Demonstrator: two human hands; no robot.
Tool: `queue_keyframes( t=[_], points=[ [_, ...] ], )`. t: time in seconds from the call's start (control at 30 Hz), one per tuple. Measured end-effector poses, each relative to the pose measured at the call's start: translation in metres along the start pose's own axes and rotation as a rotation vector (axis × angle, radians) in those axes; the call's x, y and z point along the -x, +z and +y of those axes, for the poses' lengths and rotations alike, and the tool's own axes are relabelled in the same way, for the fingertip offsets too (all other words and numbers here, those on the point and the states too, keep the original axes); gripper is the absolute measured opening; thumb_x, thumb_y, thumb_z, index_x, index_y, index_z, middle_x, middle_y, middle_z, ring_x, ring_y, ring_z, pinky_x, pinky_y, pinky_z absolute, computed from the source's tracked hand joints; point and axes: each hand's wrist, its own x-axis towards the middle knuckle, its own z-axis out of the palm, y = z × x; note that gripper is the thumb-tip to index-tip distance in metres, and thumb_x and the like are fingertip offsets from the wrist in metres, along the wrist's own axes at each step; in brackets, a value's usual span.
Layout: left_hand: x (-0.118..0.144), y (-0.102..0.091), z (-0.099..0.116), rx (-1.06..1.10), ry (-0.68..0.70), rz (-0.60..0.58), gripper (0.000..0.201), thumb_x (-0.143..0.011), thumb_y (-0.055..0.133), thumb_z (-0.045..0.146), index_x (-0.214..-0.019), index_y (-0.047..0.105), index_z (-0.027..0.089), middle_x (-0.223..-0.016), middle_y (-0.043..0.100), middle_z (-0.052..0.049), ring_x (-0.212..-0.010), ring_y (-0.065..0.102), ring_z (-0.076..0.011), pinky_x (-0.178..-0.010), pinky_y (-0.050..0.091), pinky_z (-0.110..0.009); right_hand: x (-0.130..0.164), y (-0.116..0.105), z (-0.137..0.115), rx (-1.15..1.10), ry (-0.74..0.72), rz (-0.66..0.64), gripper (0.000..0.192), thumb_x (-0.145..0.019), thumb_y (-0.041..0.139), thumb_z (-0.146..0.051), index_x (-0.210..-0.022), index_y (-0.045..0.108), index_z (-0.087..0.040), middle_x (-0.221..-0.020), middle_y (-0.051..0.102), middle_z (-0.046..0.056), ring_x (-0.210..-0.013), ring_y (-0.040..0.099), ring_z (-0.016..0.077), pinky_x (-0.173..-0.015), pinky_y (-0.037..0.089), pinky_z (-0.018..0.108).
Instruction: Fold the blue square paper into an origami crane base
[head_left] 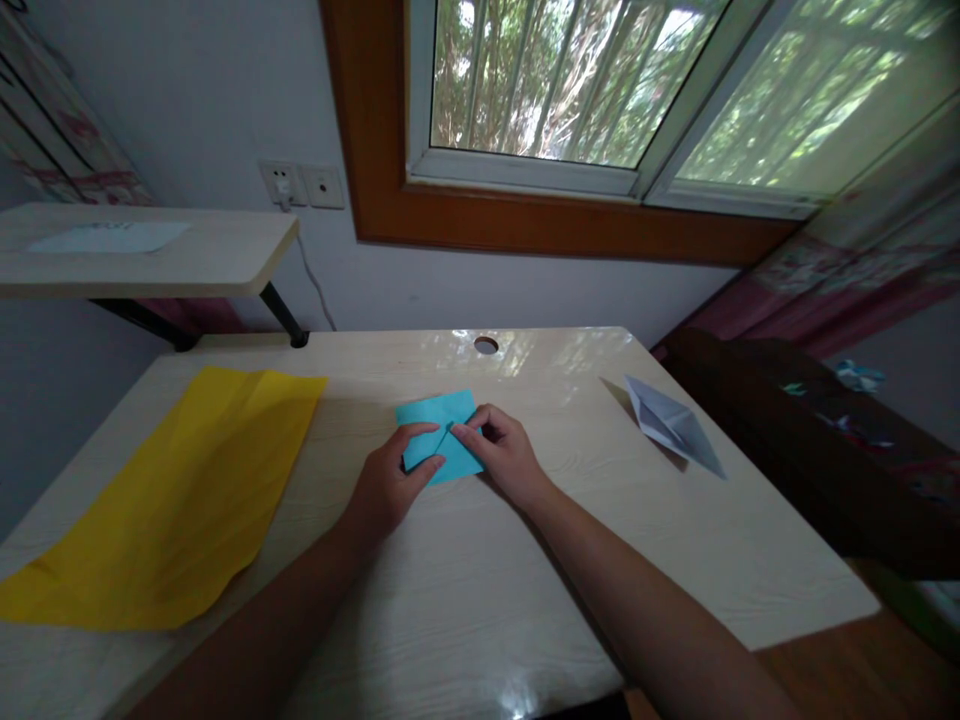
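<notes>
- Worktop (450, 600): glossy, so loose paper probably slides.
- Yellow sheet (180, 500): flat at left, well apart from the hands; looks thin and floppy.
- Left hand (384, 485): holds the blue paper's left side, thumb and index apart on the top face.
- Right hand (510, 455): thumb and index pinch its right side, near the central fold.
- Blue paper (454, 455): folded, mid-worktop, between the hands. Should be light, stiffer where layered, easy to miscrease; best held by outer edges, pressing along the folds.
- Cut off: the worktop's near left part.
- Hidden: remaining left-hand fingers, mostly; the paper's underside.
- Hard to make out: layer count, what exactly the right fingertips pinch.
</notes>
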Motion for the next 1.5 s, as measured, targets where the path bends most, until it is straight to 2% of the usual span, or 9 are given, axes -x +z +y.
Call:
queue_keyframes(
  t=[0.13, 0.3, 0.57, 0.8, 1.1, 1.3, 1.5],
  points=[
    [-0.001, 0.000, 0.001, -0.004, 0.005, 0.013, 0.035, -0.085, 0.069, 0.038, -0.117, 0.066, 0.026, -0.074, 0.064, 0.004, -0.056, 0.051, -0.0125, -0.056, 0.042, -0.023, 0.000, 0.000, 0.002, 0.035, -0.009, -0.004, 0.035, -0.084, 0.071, -0.052, -0.073, 0.060, -0.022, -0.065, 0.053, -0.002, -0.061, 0.044, 0.0134, -0.057, 0.035, 0.028],
    [-0.001, 0.000, -0.001, -0.006, -0.001, 0.025, 0.038, -0.084, 0.069, 0.039, -0.120, 0.065, 0.026, -0.073, 0.062, 0.004, -0.055, 0.051, -0.0128, -0.055, 0.042, -0.023, 0.000, -0.001, 0.003, 0.058, -0.004, -0.012, 0.035, -0.084, 0.071, -0.054, -0.074, 0.062, -0.022, -0.062, 0.049, -0.003, -0.059, 0.041, 0.0131, -0.055, 0.033, 0.027],
    [-0.001, 0.001, -0.005, 0.018, -0.023, 0.040, 0.042, -0.085, 0.069, 0.038, -0.124, 0.061, 0.026, -0.085, 0.065, 0.002, -0.062, 0.053, -0.0131, -0.060, 0.044, -0.024, 0.000, -0.002, 0.007, 0.027, -0.012, -0.034, 0.031, -0.086, 0.069, -0.053, -0.083, 0.064, -0.022, -0.067, 0.051, -0.002, -0.061, 0.044, 0.0136, -0.056, 0.035, 0.028],
    [-0.001, 0.000, -0.002, 0.055, -0.077, 0.047, 0.041, -0.086, 0.068, 0.040, -0.124, 0.062, 0.026, -0.076, 0.059, 0.004, -0.059, 0.049, -0.0125, -0.056, 0.040, -0.023, 0.000, -0.001, 0.012, -0.061, 0.052, -0.104, 0.035, -0.082, 0.072, -0.054, -0.098, 0.059, -0.025, -0.078, 0.057, -0.001, -0.066, 0.049, 0.0149, -0.059, 0.041, 0.028],
    [-0.002, 0.003, -0.007, 0.113, -0.081, -0.004, 0.047, -0.084, 0.069, 0.039, -0.127, 0.059, 0.025, -0.062, 0.044, 0.008, -0.054, 0.043, -0.0116, -0.051, 0.034, -0.022, -0.005, 0.001, 0.008, -0.258, 0.070, -0.044, 0.034, -0.080, 0.075, -0.048, -0.098, 0.056, -0.026, -0.078, 0.054, -0.003, -0.067, 0.049, 0.0147, -0.058, 0.040, 0.027],
    [-0.003, 0.001, -0.003, 0.095, -0.092, -0.015, 0.044, -0.084, 0.068, 0.040, -0.125, 0.060, 0.025, -0.061, 0.043, 0.008, -0.054, 0.043, -0.0112, -0.051, 0.033, -0.021, -0.006, 0.001, 0.012, -0.334, 0.058, -0.051, 0.031, -0.081, 0.077, -0.043, -0.097, 0.056, -0.026, -0.081, 0.058, -0.003, -0.067, 0.050, 0.0140, -0.058, 0.040, 0.026],
    [-0.003, 0.000, -0.001, 0.078, -0.093, -0.021, 0.044, -0.084, 0.068, 0.039, -0.125, 0.061, 0.024, -0.062, 0.044, 0.008, -0.054, 0.043, -0.0113, -0.052, 0.033, -0.022, -0.005, 0.001, 0.013, -0.335, 0.047, -0.052, 0.029, -0.081, 0.077, -0.040, -0.098, 0.058, -0.027, -0.077, 0.056, -0.004, -0.066, 0.048, 0.0132, -0.057, 0.038, 0.026]
  ],
)
